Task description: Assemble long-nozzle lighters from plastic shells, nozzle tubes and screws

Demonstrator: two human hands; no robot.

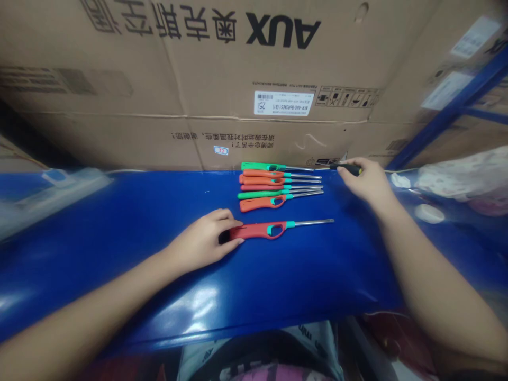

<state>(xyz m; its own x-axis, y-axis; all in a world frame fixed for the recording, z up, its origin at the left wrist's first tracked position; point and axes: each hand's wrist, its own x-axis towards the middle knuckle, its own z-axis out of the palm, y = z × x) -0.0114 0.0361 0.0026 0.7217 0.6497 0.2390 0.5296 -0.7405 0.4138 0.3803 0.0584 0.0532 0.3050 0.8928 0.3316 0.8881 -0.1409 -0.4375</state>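
Observation:
My left hand [210, 235] is closed around the handle end of a red long-necked lighter [257, 230], thumb on the near side and fingers on the far side. The lighter lies flat on the blue surface, its metal tube pointing right. Beyond it several more lighters lie side by side, among them an orange lighter [257, 204] nearest and a green lighter [256, 166] farthest, against the cardboard. At the right my right hand [365, 180] grips the dark handle of a screwdriver [348, 169], whose thin shaft points left toward the green lighter's tip.
A large cardboard box [222, 95] stands upright along the back of the blue tabletop [159, 296]. To the right lie a round white object [429, 213] and a pale patterned cloth or bag [464, 172]. A clear plastic bag [55, 196] is at the left. A blue metal post [448, 116] slants at the right.

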